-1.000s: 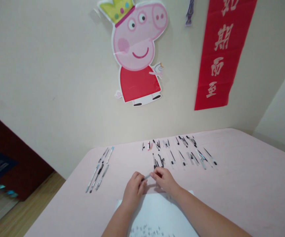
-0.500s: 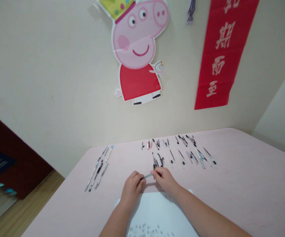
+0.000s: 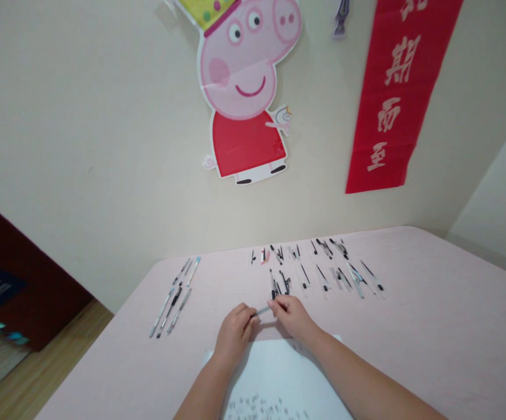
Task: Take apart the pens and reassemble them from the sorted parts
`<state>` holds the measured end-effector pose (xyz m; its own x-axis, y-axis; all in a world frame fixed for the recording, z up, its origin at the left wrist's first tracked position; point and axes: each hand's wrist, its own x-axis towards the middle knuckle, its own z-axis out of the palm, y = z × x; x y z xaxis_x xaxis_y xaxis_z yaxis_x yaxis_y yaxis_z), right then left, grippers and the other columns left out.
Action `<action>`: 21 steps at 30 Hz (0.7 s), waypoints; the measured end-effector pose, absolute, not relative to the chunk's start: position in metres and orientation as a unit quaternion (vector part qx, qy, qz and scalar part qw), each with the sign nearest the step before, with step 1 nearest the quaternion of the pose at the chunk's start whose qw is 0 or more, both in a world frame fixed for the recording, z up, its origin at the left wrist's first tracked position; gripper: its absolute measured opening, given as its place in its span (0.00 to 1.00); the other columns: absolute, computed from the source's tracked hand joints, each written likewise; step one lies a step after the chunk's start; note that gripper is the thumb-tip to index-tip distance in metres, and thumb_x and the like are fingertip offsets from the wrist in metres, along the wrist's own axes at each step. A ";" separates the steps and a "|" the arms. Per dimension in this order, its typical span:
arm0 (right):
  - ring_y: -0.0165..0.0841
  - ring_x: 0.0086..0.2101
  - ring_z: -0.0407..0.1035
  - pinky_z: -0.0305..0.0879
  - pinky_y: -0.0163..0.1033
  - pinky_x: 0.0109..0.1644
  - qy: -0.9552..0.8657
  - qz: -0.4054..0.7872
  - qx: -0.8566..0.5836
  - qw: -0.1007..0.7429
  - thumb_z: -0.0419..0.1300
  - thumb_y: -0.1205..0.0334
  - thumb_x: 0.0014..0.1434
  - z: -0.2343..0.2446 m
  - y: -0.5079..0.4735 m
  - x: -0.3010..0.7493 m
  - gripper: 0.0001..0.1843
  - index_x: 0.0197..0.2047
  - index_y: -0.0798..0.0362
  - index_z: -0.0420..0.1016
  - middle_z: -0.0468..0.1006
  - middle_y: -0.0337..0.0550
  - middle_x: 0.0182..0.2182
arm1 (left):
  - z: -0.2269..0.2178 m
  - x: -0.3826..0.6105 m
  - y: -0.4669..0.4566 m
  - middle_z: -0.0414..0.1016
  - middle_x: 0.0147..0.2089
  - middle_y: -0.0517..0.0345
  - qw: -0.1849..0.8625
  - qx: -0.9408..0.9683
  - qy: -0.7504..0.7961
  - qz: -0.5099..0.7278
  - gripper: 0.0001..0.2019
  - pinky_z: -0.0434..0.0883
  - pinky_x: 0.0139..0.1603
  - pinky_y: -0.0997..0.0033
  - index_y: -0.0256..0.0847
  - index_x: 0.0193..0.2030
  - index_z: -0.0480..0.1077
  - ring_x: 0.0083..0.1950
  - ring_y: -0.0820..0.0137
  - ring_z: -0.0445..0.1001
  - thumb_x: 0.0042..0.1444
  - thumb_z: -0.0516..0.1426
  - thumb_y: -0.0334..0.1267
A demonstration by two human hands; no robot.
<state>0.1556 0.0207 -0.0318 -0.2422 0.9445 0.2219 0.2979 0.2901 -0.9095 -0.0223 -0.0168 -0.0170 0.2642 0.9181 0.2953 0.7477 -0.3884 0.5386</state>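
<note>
Between my two hands is a slim, pale grey pen, held slightly tilted above the table. My left hand is closed on its darker left end. At the other end, my right hand pinches the pen between thumb and fingers. My fingers hide both ends of it. Below my wrists lies a white sheet of paper with handwriting near its lower part. Just beyond my right hand lie black pen parts.
Whole pens lie in two rows on the left of the pink table. Several groups of pen parts, with dark refills, caps and clear barrels, spread in two rows toward the wall. A pig cutout and red banner hang there.
Both hands keep their hold on the pen and have barely moved. The view has shifted very slightly.
</note>
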 end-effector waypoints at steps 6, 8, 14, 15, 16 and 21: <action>0.28 0.22 0.55 0.51 0.34 0.28 -0.680 0.412 -0.439 0.419 0.51 0.52 0.56 -0.030 0.021 0.155 0.18 0.19 0.52 0.58 0.57 0.33 0.18 | -0.017 -0.024 -0.016 0.72 0.34 0.53 0.141 0.790 0.525 0.283 0.14 0.67 0.38 0.69 0.41 0.38 0.73 0.37 0.66 0.71 0.63 0.47 0.41; 0.28 0.23 0.55 0.51 0.34 0.28 -0.678 0.425 -0.426 0.422 0.52 0.54 0.55 -0.030 0.021 0.156 0.15 0.21 0.52 0.59 0.58 0.33 0.19 | -0.017 -0.025 -0.016 0.72 0.33 0.53 0.142 0.793 0.527 0.272 0.16 0.67 0.38 0.69 0.40 0.38 0.73 0.37 0.66 0.71 0.64 0.46 0.42; 0.29 0.25 0.56 0.51 0.34 0.29 -0.682 0.419 -0.400 0.446 0.53 0.54 0.55 -0.032 0.022 0.155 0.13 0.24 0.53 0.62 0.60 0.34 0.20 | -0.015 -0.024 -0.017 0.72 0.34 0.52 0.127 0.791 0.536 0.267 0.17 0.67 0.39 0.67 0.40 0.38 0.72 0.38 0.65 0.71 0.64 0.45 0.43; 0.29 0.25 0.56 0.51 0.34 0.29 -0.680 0.420 -0.399 0.449 0.53 0.53 0.55 -0.032 0.022 0.155 0.14 0.24 0.52 0.62 0.60 0.34 0.20 | -0.014 -0.024 -0.017 0.72 0.35 0.52 0.124 0.790 0.536 0.271 0.16 0.67 0.40 0.66 0.40 0.39 0.71 0.39 0.64 0.71 0.64 0.45 0.43; 0.29 0.24 0.56 0.51 0.34 0.29 -0.676 0.419 -0.401 0.454 0.53 0.52 0.56 -0.033 0.022 0.155 0.15 0.24 0.52 0.62 0.60 0.34 0.20 | -0.014 -0.024 -0.017 0.72 0.35 0.52 0.121 0.789 0.536 0.274 0.16 0.67 0.40 0.66 0.40 0.39 0.71 0.39 0.64 0.71 0.64 0.45 0.43; 0.29 0.23 0.56 0.50 0.34 0.28 -0.672 0.398 -0.442 0.442 0.48 0.47 0.59 -0.039 0.026 0.156 0.22 0.19 0.52 0.59 0.58 0.34 0.17 | -0.016 -0.024 -0.017 0.72 0.36 0.52 0.109 0.791 0.532 0.280 0.13 0.68 0.41 0.66 0.40 0.38 0.71 0.39 0.65 0.71 0.63 0.48 0.41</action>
<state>0.1563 0.0257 -0.0393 -0.2196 0.9449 0.2427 0.2425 0.2938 -0.9246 -0.0240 -0.0167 -0.0162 0.2762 0.9036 0.3275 0.7809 -0.4097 0.4716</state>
